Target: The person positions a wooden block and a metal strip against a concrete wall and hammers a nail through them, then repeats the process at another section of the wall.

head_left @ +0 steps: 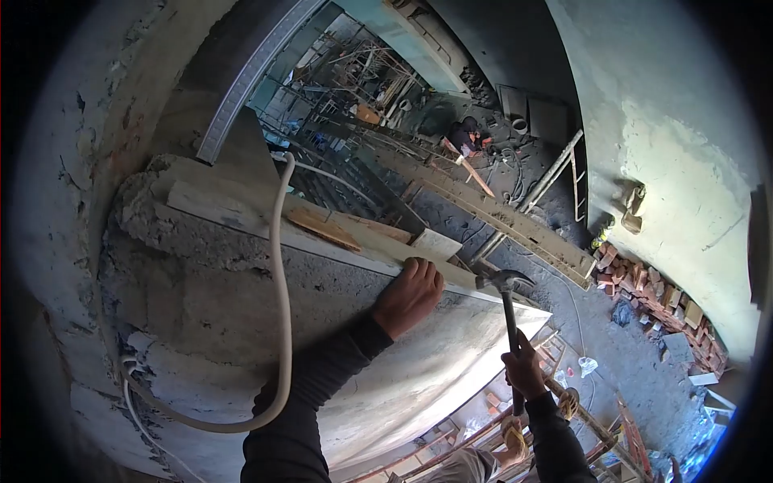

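My right hand (524, 370) is wrapped round the handle of a claw hammer (510, 310), whose head is up beside the edge of a pale strip (467, 283). That strip runs along the top edge of a rough concrete wall (193, 298). My left hand (411, 296) rests at the strip, left of the hammer head, with its fingers curled together; whatever they pinch is hidden. A thin piece of wood (322, 229) lies on the ledge farther left. A pale hose (278, 266) loops down over the wall near my left sleeve.
Far below, a person (465, 138) crouches near cables on the floor. Bricks (656, 302) are piled by the right wall. Scaffold poles (555, 173) and a long plank (515, 225) cross the space below. A metal channel (258, 80) slants at upper left.
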{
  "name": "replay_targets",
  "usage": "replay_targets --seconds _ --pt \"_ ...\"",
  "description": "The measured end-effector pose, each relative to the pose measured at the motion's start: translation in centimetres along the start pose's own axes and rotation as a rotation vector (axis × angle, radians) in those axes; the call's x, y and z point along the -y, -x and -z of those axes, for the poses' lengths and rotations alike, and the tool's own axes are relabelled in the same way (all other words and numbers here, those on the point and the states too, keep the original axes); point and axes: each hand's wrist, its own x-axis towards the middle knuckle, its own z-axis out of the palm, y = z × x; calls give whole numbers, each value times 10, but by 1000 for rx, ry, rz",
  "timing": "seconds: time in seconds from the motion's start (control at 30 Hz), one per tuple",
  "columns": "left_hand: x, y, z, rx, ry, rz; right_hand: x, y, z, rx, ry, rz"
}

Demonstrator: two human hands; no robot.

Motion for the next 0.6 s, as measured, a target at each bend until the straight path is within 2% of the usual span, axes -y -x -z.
replay_targets --seconds 0.17,0.37,0.6 --pt "0 0 -2 -14 -22 -3 44 0 -5 47 -28 -145" --pt "1 0 -2 -16 -79 -21 75 8 -4 79 18 -203" --pt "1 -1 7 37 -1 -1 63 -1 -2 83 21 -132"
